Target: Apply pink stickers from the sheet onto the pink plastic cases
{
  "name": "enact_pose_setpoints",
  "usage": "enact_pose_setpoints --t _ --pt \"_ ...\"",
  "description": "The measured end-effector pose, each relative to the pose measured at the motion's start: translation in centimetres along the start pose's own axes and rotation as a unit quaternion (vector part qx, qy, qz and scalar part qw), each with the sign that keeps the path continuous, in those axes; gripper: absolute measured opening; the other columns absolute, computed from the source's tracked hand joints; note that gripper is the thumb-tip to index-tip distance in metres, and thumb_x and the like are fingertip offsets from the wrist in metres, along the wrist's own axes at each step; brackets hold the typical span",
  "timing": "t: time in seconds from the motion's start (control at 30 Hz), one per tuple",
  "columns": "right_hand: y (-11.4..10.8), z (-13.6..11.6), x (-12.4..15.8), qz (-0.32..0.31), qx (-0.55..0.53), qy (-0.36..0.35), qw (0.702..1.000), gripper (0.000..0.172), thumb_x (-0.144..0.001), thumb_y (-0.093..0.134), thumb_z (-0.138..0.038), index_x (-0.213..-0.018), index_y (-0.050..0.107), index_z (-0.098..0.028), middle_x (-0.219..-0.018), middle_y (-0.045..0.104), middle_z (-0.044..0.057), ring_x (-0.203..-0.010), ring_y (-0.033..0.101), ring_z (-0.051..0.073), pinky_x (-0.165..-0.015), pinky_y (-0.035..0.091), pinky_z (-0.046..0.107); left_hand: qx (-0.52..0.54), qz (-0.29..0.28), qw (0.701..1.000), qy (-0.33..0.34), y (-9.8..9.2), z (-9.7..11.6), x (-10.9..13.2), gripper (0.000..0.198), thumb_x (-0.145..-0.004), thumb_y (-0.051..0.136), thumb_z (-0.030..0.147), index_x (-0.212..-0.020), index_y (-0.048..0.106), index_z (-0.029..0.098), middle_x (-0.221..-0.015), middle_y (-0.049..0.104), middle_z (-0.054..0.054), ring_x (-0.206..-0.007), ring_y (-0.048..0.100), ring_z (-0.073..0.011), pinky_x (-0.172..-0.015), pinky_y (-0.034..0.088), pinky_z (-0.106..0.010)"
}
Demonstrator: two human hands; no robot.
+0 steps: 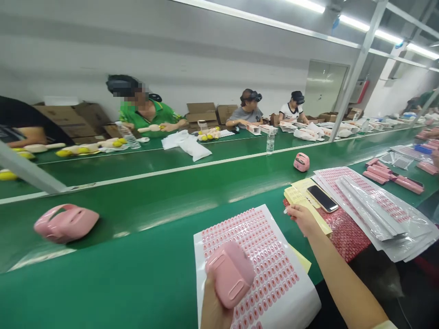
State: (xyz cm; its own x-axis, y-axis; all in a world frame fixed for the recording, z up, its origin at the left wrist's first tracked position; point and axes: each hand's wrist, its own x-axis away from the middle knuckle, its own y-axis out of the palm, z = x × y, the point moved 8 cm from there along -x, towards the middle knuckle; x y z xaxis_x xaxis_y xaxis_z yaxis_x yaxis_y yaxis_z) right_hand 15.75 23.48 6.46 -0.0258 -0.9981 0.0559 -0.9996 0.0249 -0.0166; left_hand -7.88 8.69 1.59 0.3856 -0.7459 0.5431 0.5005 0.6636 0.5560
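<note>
My left hand (216, 301) is closed around a rounded pink plastic housing (235, 274), whose underside shows two raised oblong pads. Beneath it lies a white sheet of small pink oval stickers (274, 260), its lower edge curling up. Off to the right, my right hand (302, 217) has thumb and forefinger pinched on a tiny whitish piece (286, 211) that looks like a sticker, too small to make out fully. That hand is just above a yellow paper pad (298, 194), near a phone (322, 198).
Pink handled housings stand on the belt at left (66, 223) and farther off (301, 162). More sticker sheets and grey plastic sleeves (370, 205) lie right, over red bubble wrap (346, 233). A metal post (356, 73) rises ahead. Several co-workers sit across the line.
</note>
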Motion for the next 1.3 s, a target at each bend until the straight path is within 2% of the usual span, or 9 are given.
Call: enact_pose_setpoints --t 0.1,0.17,0.3,0.43,0.6,0.8,0.93,1.13,1.3 --pt "5.7 -1.1 3.9 -0.103 -0.054 -0.007 0.993 0.02 -0.055 0.065 -0.037 -0.057 0.056 -0.019 -0.072 0.056 0.001 -0.072 0.05 0.015 -0.066 0.038 0.027 -0.009 -0.011 0.999 0.028 1.2 -0.3 -0.3 0.052 -0.056 0.069 0.047 -0.099 0.058 0.02 -0.076 0.062 -0.001 -0.067 0.059 -0.0159 -0.056 0.05 -0.024" --pt "8.7 -1.6 6.2 -0.157 -0.071 -0.008 0.985 0.018 -0.056 0.066 -0.035 -0.058 0.057 -0.019 -0.074 0.055 0.001 -0.075 0.049 0.016 -0.068 0.037 0.028 -0.014 -0.026 0.997 0.064 1.8 -0.2 -0.4 0.052 -0.057 0.069 0.047 -0.099 0.057 0.02 -0.083 0.061 -0.001 -0.072 0.057 -0.0147 -0.063 0.049 -0.024" --pt "11.2 -1.3 8.1 -0.183 -0.043 0.025 0.982 0.015 -0.055 0.067 -0.031 -0.056 0.059 -0.019 -0.084 0.053 0.003 -0.081 0.05 0.019 -0.069 0.036 0.03 -0.027 -0.067 0.989 0.126 2.6 0.3 -0.4 0.051 -0.06 0.067 0.048 -0.102 0.053 0.022 -0.092 0.059 -0.003 -0.081 0.056 -0.0171 -0.066 0.049 -0.026" --pt "11.5 -1.2 8.2 -0.186 -0.025 0.04 0.982 0.015 -0.054 0.065 -0.032 -0.055 0.058 -0.019 -0.089 0.051 0.004 -0.084 0.048 0.02 -0.072 0.034 0.03 -0.034 -0.073 0.988 0.128 2.6 0.2 -0.2 0.048 -0.065 0.064 0.046 -0.104 0.051 0.022 -0.094 0.058 -0.004 -0.08 0.056 -0.0178 -0.066 0.049 -0.028" --pt "11.5 -1.2 8.5 -0.191 -0.005 0.059 0.98 0.013 -0.054 0.063 -0.03 -0.054 0.057 -0.019 -0.092 0.048 0.003 -0.075 0.047 0.016 -0.069 0.035 0.03 -0.027 -0.065 0.992 0.105 2.4 -0.2 -0.2 0.047 -0.066 0.063 0.048 -0.103 0.051 0.022 -0.098 0.057 -0.005 -0.084 0.056 -0.0191 -0.069 0.049 -0.031" --pt "11.7 -1.6 8.5 -0.194 0.023 0.037 0.98 0.009 -0.057 0.062 -0.026 -0.054 0.056 -0.019 -0.088 0.047 0.003 -0.082 0.048 0.017 -0.074 0.036 0.03 -0.023 -0.06 0.992 0.107 2.2 -0.2 -0.4 0.047 -0.064 0.063 0.049 -0.099 0.052 0.02 -0.094 0.057 -0.006 -0.082 0.055 -0.0185 -0.067 0.049 -0.03" --pt "11.8 -1.9 8.4 -0.183 0.051 -0.017 0.982 0.007 -0.06 0.061 -0.022 -0.057 0.055 -0.019 -0.085 0.047 0.003 -0.09 0.048 0.02 -0.076 0.039 0.032 -0.025 -0.055 0.991 0.121 2.1 0.1 -0.5 0.051 -0.062 0.065 0.05 -0.101 0.052 0.021 -0.093 0.055 -0.004 -0.083 0.054 -0.0171 -0.067 0.048 -0.027" --pt "12.0 -3.0 9.4 -0.166 0.102 -0.136 0.971 0.006 -0.068 0.054 -0.018 -0.063 0.051 -0.019 -0.085 0.047 0.004 -0.085 0.05 0.019 -0.071 0.043 0.032 -0.029 -0.044 0.99 0.129 1.7 0.0 -0.5 0.051 -0.06 0.065 0.05 -0.101 0.053 0.021 -0.089 0.056 -0.002 -0.079 0.055 -0.0165 -0.064 0.048 -0.027" --pt "11.1 -4.1 9.6 -0.167 0.054 -0.2 0.964 0.008 -0.071 0.057 -0.027 -0.068 0.055 -0.02 -0.085 0.05 0.004 -0.084 0.051 0.017 -0.076 0.042 0.032 -0.008 -0.033 0.996 0.078 2.3 -0.3 -0.2 0.05 -0.062 0.061 0.05 -0.101 0.055 0.019 -0.079 0.062 -0.003 -0.074 0.059 -0.0199 -0.063 0.05 -0.031"
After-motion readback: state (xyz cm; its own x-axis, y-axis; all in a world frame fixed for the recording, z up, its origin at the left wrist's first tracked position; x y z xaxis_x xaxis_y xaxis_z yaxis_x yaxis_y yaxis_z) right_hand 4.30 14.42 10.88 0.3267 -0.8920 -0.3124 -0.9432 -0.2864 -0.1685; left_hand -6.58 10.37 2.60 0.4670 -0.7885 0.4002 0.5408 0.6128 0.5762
